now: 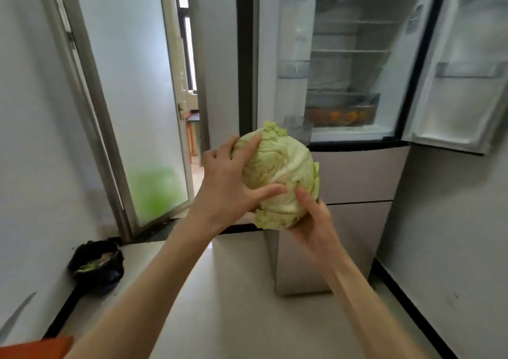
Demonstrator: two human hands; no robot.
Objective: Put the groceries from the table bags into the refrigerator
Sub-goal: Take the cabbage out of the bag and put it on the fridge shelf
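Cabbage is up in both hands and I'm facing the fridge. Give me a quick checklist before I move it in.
1. Hold on the cabbage: left hand spread over its side, right hand under it. Ok.
2. Refrigerator upper doors open: ok.
3. Room on the middle shelf: looks bare, ok.
4. Bottom drawer: already holds orange items; spare room cannot tell.
5. Path to the fridge: nothing between the cabbage and the opening, ok.
6. Black bag on the floor at left: off the path, ok.
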